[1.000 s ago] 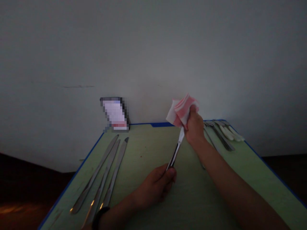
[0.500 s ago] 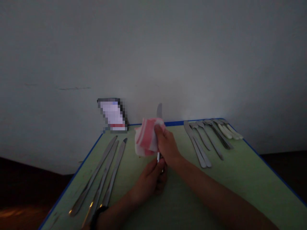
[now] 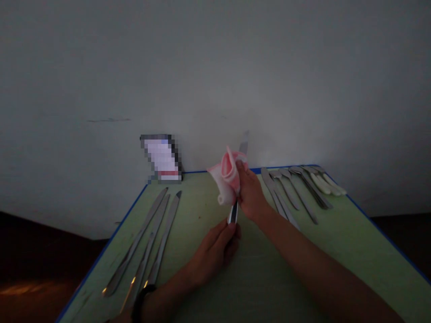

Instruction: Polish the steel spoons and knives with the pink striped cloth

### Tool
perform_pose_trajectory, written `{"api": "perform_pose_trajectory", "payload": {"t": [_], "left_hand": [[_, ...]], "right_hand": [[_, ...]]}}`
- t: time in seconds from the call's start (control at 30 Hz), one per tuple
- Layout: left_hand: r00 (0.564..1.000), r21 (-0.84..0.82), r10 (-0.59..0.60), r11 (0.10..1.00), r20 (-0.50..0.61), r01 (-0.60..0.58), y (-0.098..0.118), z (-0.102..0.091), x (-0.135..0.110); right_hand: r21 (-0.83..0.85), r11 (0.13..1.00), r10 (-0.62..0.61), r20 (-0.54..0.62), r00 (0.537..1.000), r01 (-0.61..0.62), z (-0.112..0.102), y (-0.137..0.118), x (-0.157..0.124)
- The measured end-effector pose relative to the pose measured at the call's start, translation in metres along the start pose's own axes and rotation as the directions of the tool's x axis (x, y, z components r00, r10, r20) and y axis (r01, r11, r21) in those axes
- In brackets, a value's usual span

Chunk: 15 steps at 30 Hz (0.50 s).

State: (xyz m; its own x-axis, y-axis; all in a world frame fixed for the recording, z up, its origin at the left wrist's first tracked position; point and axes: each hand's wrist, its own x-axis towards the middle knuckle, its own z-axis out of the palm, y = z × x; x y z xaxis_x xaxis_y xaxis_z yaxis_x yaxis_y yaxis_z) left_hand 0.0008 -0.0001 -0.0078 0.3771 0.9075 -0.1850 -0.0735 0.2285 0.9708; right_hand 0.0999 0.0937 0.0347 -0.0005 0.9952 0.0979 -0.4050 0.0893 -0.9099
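My left hand [image 3: 215,251] is closed round the handle of a table knife [image 3: 233,214] that points up and away from me. My right hand [image 3: 251,193] pinches a pink and white cloth [image 3: 227,177] around the knife's blade. The blade tip [image 3: 244,146] sticks out above the cloth. Both hands hover over the middle of a green table [image 3: 303,260] with a blue edge.
Three long knives [image 3: 151,237] lie side by side at the table's left. Several pieces of cutlery [image 3: 296,190], knives, spoons and white-handled items, lie at the back right. A blurred-out upright object [image 3: 161,158] stands at the back left against a grey wall.
The cloth slid from the blade tip down toward the handle, then partway back up. The knife swung from leaning right to nearly upright; the tip now shows above the cloth.
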Motion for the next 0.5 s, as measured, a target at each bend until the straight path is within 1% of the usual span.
{"api": "perform_pose_trajectory", "payload": {"t": [0.1, 0.2, 0.27, 0.33, 0.43, 0.5], "left_hand": [[0.994, 0.196, 0.112, 0.975, -0.019, -0.106, 0.004, 0.001, -0.004], [0.975, 0.338, 0.208, 0.926, -0.075, -0.171, 0.006, 0.000, -0.004], [0.962, 0.373, 0.238, 0.912, -0.134, -0.174, 0.006, -0.001, -0.002], [0.947, 0.383, 0.255, 0.909, -0.197, -0.165, 0.004, -0.003, 0.000], [0.922, 0.358, 0.268, 0.920, -0.279, -0.159, 0.000, -0.005, 0.002], [0.908, 0.339, 0.278, 0.926, -0.314, -0.167, 0.000, -0.005, 0.003]], "right_hand": [[0.031, 0.999, -0.018, -0.005, 1.000, 0.018, 0.000, 0.000, 0.002], [-0.016, 1.000, -0.025, -0.023, 0.999, 0.024, 0.003, 0.006, -0.002], [-0.090, 0.996, -0.019, -0.022, 1.000, 0.017, 0.007, 0.009, -0.007], [-0.148, 0.989, -0.014, 0.003, 1.000, 0.015, 0.010, 0.011, -0.013], [-0.178, 0.984, -0.029, 0.022, 0.999, 0.032, 0.015, 0.015, -0.023], [-0.189, 0.981, -0.035, 0.024, 0.999, 0.039, 0.017, 0.018, -0.027]]}}
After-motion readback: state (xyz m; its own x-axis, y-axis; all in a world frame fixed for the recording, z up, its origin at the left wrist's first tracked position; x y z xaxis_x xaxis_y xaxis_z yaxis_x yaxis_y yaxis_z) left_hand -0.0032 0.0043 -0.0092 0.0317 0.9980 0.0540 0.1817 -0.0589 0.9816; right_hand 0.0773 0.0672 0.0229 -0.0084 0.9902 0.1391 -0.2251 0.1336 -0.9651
